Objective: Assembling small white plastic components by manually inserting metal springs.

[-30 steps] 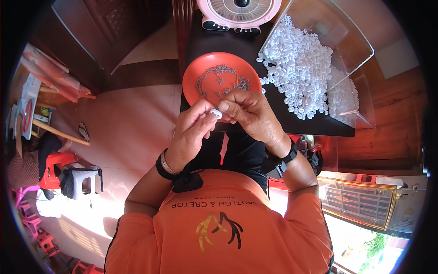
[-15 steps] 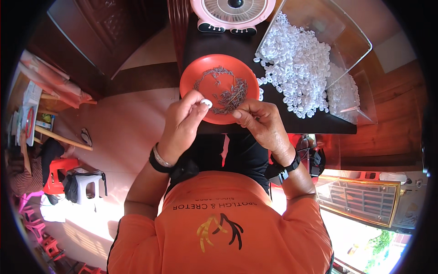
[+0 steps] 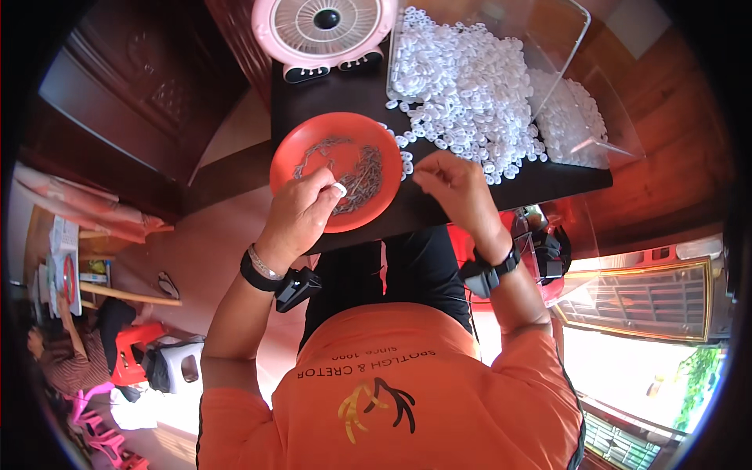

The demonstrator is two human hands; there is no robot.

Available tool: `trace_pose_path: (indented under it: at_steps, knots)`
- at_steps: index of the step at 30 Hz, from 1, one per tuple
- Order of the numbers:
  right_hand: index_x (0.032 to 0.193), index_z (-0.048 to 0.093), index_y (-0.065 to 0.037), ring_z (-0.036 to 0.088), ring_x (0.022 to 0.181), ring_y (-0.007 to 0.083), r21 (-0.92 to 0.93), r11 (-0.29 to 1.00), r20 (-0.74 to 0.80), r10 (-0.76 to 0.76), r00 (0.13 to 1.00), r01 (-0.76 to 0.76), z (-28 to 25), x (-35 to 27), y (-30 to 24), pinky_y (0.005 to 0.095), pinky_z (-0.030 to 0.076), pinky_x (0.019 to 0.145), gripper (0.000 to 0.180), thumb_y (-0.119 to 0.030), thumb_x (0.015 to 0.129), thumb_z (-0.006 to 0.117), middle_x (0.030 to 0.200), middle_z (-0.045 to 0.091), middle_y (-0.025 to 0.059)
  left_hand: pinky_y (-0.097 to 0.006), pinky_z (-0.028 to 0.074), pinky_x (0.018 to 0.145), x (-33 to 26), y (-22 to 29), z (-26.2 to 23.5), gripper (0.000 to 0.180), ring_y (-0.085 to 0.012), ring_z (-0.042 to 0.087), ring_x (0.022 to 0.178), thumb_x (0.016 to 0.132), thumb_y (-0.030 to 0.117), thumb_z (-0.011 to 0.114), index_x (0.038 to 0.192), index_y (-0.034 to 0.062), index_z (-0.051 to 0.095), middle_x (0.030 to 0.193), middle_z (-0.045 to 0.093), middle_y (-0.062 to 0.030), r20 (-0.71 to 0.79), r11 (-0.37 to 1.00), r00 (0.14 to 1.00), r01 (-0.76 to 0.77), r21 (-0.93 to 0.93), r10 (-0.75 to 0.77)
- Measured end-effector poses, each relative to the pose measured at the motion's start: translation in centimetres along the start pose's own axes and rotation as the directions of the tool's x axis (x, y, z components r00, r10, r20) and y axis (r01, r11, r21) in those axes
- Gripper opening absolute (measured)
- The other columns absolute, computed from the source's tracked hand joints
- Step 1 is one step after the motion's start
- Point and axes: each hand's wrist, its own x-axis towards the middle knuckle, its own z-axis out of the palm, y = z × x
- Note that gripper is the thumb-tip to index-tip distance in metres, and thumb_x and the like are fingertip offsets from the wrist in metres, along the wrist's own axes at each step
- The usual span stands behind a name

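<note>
My left hand is closed over the near left side of an orange-red plate, pinching a small white oval plastic piece between thumb and forefinger. Dark grey screw-like bits lie in the plate, heaped toward its right side. To the right of the plate, above the dark table, my right hand has its thumb and fingers drawn together. Whatever may be between those fingertips is too small to make out. Loose white oval pieces with holes lie just beyond the fingertips.
A large heap of white pieces spills from a clear plastic bin on the dark table. Behind the plate stands a pink fan. Far left, another person sits near a red stool.
My right hand has left the plate's right edge and moved right, beside the loose white pieces. The left hand keeps the white piece over the plate. The whole view has shifted and turned.
</note>
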Motion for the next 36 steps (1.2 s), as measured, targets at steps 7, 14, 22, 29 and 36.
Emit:
trace_pose_path:
  at_steps: [7, 14, 22, 29, 36]
  knots:
    - [0.089, 0.066, -0.003, 0.065, 0.067, 0.0219, -0.294, 0.932, 0.018, -0.217, 0.976, 0.212, -1.6, 6.4, 3.9, 0.0319, 0.050, 0.064, 0.012, -0.010, 0.079, 0.065, 0.074, 0.067, 0.0109, -0.041, 0.041, 0.056, 1.2, 0.1, 0.8, 0.018, -0.0345, 0.056, 0.062, 0.088, 0.016, 0.054, 0.079, 0.0014, 0.048, 0.064, 0.054, -0.0159, 0.049, 0.996, 0.999, -0.014, 0.085, 0.010]
    - [0.088, 0.069, -0.011, 0.064, 0.077, 0.0328, -0.542, 0.785, 0.260, -0.184, 0.948, 0.301, -0.1, 8.1, 2.5, 0.0421, 0.052, 0.071, 0.019, -0.010, 0.074, 0.056, 0.079, 0.067, 0.0136, -0.036, 0.044, 0.059, 0.9, 0.4, 0.6, 0.010, -0.0255, 0.058, 0.063, 0.087, 0.011, 0.055, 0.089, 0.0012, 0.054, 0.070, 0.058, -0.0114, -0.084, 0.997, 0.996, -0.030, 0.070, 0.036]
    - [0.088, 0.068, -0.012, 0.064, 0.073, 0.0336, -0.604, 0.753, 0.110, -0.245, 0.963, 0.260, -0.9, 8.1, 3.6, 0.0431, 0.051, 0.068, 0.019, -0.011, 0.075, 0.054, 0.074, 0.065, 0.0145, -0.029, 0.040, 0.056, -1.5, 0.6, -0.4, 0.012, -0.0153, 0.050, 0.059, 0.089, 0.013, 0.056, 0.089, 0.0008, 0.055, 0.067, 0.052, -0.0072, -0.062, 0.998, 0.997, 0.044, -0.050, -0.047]
    - [0.091, 0.069, -0.014, 0.064, 0.075, 0.0334, -0.652, 0.685, 0.269, -0.194, 0.944, 0.326, 0.0, 8.4, 3.8, 0.0426, 0.051, 0.069, 0.019, -0.012, 0.077, 0.055, 0.076, 0.066, 0.0140, -0.026, 0.036, 0.054, -2.7, 0.5, -0.3, 0.012, -0.0102, 0.043, 0.057, 0.090, 0.012, 0.054, 0.086, 0.0005, 0.055, 0.065, 0.046, -0.0039, -0.012, 0.980, 0.992, 0.119, -0.161, -0.123]
    - [0.092, 0.069, -0.012, 0.064, 0.077, 0.0342, -0.647, 0.714, 0.224, -0.157, 0.962, 0.267, -1.6, 8.5, 3.7, 0.0431, 0.051, 0.071, 0.020, -0.013, 0.078, 0.054, 0.080, 0.066, 0.0152, -0.024, 0.035, 0.054, -4.1, 0.7, -1.3, 0.013, -0.0068, 0.042, 0.060, 0.091, 0.012, 0.054, 0.089, -0.0009, 0.056, 0.064, 0.046, -0.0018, -0.040, 0.970, 0.985, 0.156, -0.188, -0.166]
